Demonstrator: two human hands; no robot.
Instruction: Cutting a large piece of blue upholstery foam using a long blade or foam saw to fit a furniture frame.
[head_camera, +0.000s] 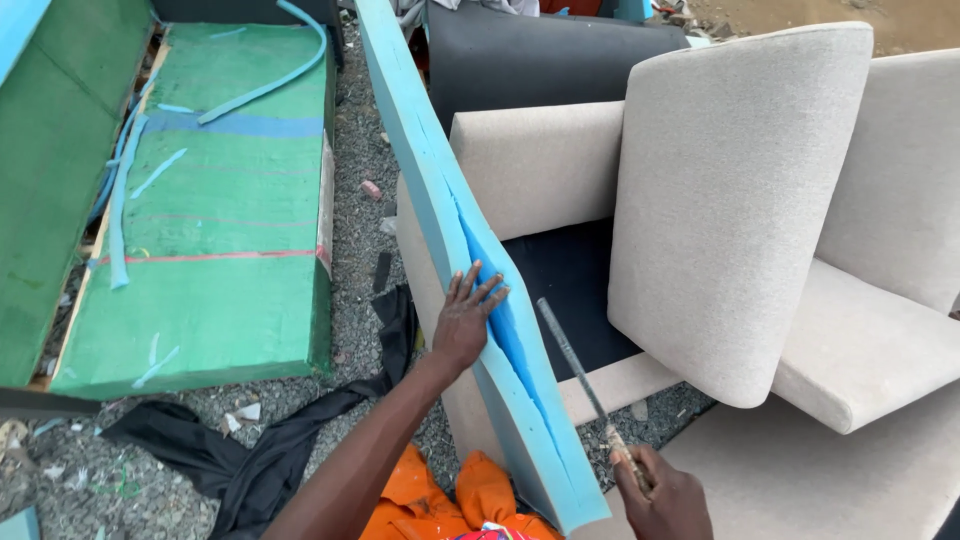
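Both hands: L hand (466, 322) spreads foam slab (425, 170), R hand (662, 498) w/ blade (578, 365).

green foam slab (210, 210) | beige chair cushion (735, 200) | black cloth (270, 450) | gravel (360, 130)

A single view comes from a camera worn on the person's head, looking steeply down and forward over the person's own arms. It sits close: the left hand (467, 322) lies at the frame's centre, the right hand (662, 497) is cut by the lower edge. The long upright slab of light blue foam (425, 170) runs from top centre to bottom centre, splitting the picture. The green foam-covered block (215, 210) fills the upper left, the beige fabric cushions (735, 200) the right, and grey gravel ground (355, 130) shows between them.
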